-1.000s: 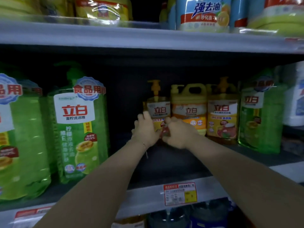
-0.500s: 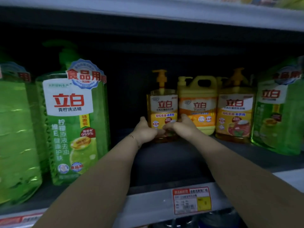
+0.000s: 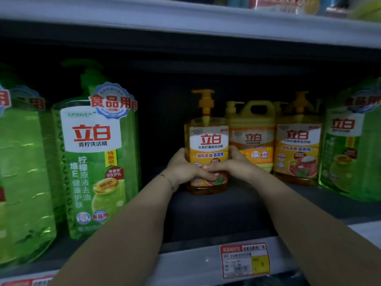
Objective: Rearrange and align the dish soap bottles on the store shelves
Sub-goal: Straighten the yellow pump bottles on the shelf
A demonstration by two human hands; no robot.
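The pump bottle between my left hand and right hand is clear, glossy amber plastic with a smooth printed label. The jug just right of it is opaque yellow plastic, duller. The big green bottles on the left are see-through plastic with ribbed sides and shiny labels. The shelf is dark and matt; its near edge carries a paper price tag. A thin metal bracelet glints on my left wrist.
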